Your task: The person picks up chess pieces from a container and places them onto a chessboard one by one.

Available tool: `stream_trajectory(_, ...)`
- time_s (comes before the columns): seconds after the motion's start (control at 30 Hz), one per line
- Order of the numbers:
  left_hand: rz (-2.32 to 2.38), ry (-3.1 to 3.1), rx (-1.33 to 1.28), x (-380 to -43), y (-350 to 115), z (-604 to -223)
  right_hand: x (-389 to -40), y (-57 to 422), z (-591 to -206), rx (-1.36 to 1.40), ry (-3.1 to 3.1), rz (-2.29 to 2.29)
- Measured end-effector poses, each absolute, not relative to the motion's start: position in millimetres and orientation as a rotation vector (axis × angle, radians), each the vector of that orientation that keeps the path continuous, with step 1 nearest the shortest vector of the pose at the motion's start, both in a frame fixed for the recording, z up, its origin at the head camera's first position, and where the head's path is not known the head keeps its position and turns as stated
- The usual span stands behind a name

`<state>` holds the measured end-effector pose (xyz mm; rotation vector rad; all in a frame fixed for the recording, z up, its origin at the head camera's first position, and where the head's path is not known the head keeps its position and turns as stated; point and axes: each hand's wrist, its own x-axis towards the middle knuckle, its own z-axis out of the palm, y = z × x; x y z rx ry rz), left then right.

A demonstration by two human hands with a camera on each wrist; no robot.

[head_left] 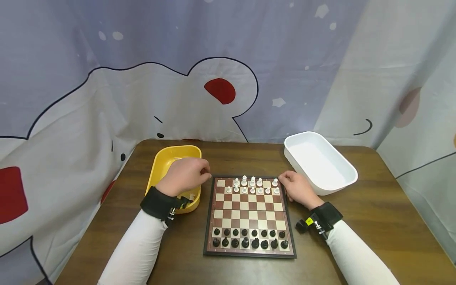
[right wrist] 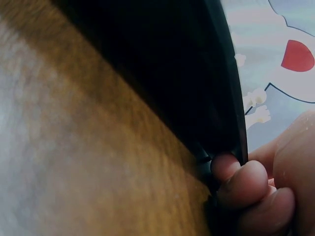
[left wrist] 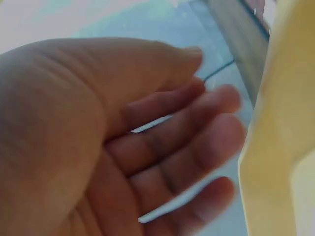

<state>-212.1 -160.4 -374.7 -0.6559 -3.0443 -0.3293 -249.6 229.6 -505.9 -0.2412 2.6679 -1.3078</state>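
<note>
A chessboard [head_left: 248,215] lies on the table, with white chess pieces [head_left: 252,182] in two rows at its far side and black chess pieces [head_left: 245,242] in two rows at its near side. My right hand [head_left: 297,188] is at the board's far right corner. In the right wrist view its curled fingers [right wrist: 246,184] grip the dark edge of the chessboard [right wrist: 197,73]. Over the yellow tray [head_left: 155,170], my left hand [head_left: 187,174] hangs with loosely bent fingers [left wrist: 211,147] and nothing between them. It hides part of the tray.
Small pale pieces [head_left: 192,196] lie in the yellow tray, near its front end. A white tray [head_left: 320,158] stands at the back right, close to my right hand. Behind the wooden table [head_left: 370,206] hangs a patterned curtain [head_left: 171,99].
</note>
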Motion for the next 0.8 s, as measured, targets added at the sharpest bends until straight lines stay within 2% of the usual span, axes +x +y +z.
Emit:
stream_trajectory(0.33, -0.433, -3.375, -0.493, -215, -192, -371, -248, 229, -505, -0.254, 2.666, -1.316)
stream_trajectory(0.8, -0.563, -3.534, -0.363, -217, -198, -387, -248, 231, -508, -0.261, 2.671, -1.319)
